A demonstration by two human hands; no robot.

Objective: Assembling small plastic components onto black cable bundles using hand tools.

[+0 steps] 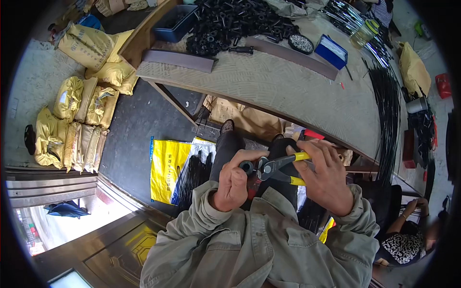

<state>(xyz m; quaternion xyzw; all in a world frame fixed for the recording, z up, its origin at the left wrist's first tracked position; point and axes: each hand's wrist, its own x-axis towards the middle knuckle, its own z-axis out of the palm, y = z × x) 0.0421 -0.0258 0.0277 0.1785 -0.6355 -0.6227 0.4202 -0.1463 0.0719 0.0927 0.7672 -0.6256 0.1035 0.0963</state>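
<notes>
Above my lap, my left hand (232, 183) is closed round a small black ring-ended part (247, 167), whose round, hollow end faces up between thumb and fingers. My right hand (327, 176) grips a pair of pliers (270, 168) with a grey metal head and yellow-and-dark handles. The handles are spread apart. Right beside the black part lies the pliers' head, close to my left fingertips; whether the jaws touch or bite on anything, I cannot tell.
A worktable (307, 98) ahead bears a heap of black parts (240, 21), a blue bin (175, 25), a blue box (331, 52) and long black rods (385, 115). Yellow sacks (69, 98) stand at left. Another person (403, 245) sits at lower right.
</notes>
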